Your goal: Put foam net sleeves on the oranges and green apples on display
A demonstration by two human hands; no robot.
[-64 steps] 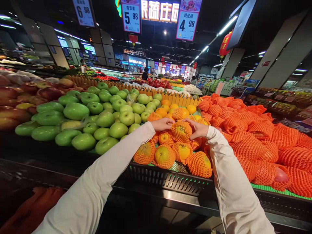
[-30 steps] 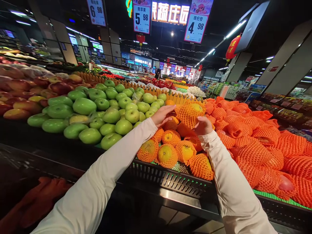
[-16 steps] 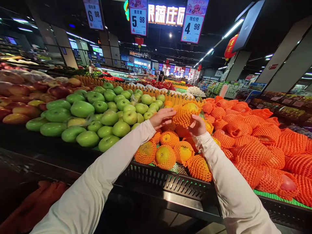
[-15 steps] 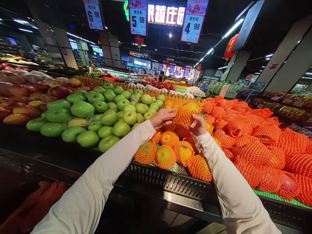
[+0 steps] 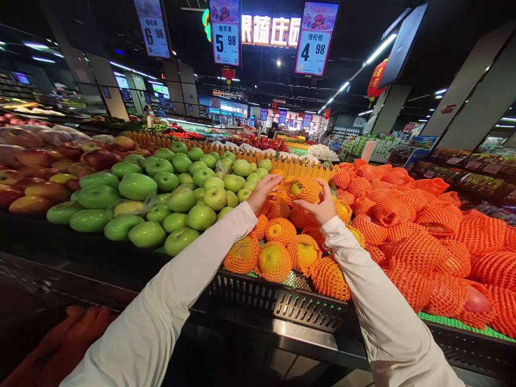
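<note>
Netted orange [image 5: 304, 189] has turned, exposing its end nearward; right hand [image 5: 324, 208] grip spread apart beside it; left hand's [image 5: 263, 193] grip indeterminable.

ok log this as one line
left hand: beside round orange fruit in orange foam netting; right hand: curved around its right side; contact: unclear

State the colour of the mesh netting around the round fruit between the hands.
Orange mesh netting; the head view shows it best.
</note>
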